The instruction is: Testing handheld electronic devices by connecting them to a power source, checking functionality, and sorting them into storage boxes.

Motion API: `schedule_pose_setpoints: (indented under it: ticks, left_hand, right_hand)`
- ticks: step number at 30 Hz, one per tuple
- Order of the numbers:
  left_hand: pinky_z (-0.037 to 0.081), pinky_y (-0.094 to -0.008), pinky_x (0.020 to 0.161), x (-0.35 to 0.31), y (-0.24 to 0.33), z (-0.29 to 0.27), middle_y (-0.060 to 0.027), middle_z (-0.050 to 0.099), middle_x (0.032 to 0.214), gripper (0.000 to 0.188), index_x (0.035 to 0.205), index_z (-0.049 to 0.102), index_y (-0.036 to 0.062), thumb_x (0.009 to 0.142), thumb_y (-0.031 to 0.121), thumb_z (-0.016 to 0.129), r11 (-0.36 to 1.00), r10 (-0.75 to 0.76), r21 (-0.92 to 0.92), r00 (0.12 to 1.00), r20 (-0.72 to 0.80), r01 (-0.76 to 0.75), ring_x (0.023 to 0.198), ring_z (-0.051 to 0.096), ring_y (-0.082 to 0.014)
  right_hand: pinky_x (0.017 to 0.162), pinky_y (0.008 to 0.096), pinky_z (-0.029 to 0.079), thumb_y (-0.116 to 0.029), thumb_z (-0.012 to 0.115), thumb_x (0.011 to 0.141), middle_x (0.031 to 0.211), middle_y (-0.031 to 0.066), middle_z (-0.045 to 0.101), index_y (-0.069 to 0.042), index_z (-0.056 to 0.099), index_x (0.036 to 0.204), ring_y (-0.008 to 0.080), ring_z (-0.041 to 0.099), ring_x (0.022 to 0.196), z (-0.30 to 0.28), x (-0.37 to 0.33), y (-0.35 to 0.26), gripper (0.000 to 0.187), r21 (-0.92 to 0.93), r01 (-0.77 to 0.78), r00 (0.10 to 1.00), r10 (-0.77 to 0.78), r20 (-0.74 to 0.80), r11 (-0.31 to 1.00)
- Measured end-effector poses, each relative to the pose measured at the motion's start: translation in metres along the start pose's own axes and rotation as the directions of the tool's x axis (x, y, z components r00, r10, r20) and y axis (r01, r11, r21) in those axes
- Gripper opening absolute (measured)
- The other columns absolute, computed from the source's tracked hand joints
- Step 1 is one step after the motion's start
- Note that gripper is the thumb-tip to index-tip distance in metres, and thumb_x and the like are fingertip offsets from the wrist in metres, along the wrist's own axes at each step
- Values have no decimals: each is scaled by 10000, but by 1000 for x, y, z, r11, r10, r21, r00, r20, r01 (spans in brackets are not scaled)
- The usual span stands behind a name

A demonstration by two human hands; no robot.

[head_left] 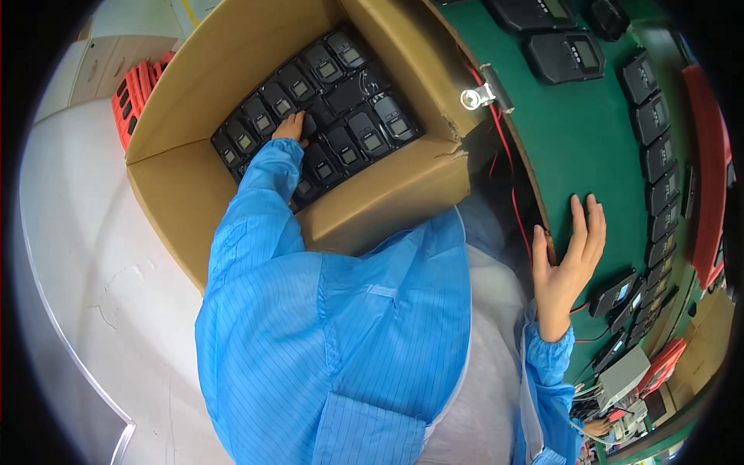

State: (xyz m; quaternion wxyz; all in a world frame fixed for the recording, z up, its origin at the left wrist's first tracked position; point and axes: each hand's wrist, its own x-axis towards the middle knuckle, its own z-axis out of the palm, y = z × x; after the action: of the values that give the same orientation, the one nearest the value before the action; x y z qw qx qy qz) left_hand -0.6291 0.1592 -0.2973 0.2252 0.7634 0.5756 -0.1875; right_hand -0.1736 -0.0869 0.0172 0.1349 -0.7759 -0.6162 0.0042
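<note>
My left hand [291,129] reaches down into a large cardboard box [387,205]. Its fingers and thumb close round the edge of a dark black device [310,124], partly hidden by the hand. Around it, black handheld devices with small grey screens [370,138] lie in rows in a black tray [353,91]. My right hand [572,260] rests at the edge of a green-topped table [535,147], fingers spread and holding nothing.
A metal clip [478,97] with red wires sits on the table edge. Larger black devices [566,56] lie at the far end; a row of similar ones [659,159] lines the right. Red plastic trays [133,101] stand behind the box. Another person's hand [597,427] shows lower right.
</note>
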Motion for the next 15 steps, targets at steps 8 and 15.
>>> schedule_pose_setpoints:
  ticks: [8, 15]
  left_hand:
    - [430, -429, 1046, -53, -92, -30, -226, 509, 1325, 924, 1408, 378, 64, 627, 225, 844, 987, 33, -141, 959, -281, -75, 1237, 488, -413]
    - [456, -476, 1008, -95, -109, 14, -208, 498, 1341, 912, 1437, 344, 180, 666, 196, 831, 997, -76, 5, 993, -95, 77, 1221, 497, -418]
  right_hand:
    - [1100, 444, 340, -116, 721, 831, 1449, 163, 444, -61, 523, 1365, 352, 408, 1352, 1, -4, 1, 572, -12, 7, 1000, -7, -10, 1000]
    - [1106, 458, 326, -178, 762, 804, 1454, 172, 428, -63, 494, 1385, 366, 385, 1360, 1, -4, 1, 650, -19, 19, 1000, -19, -1, 1000]
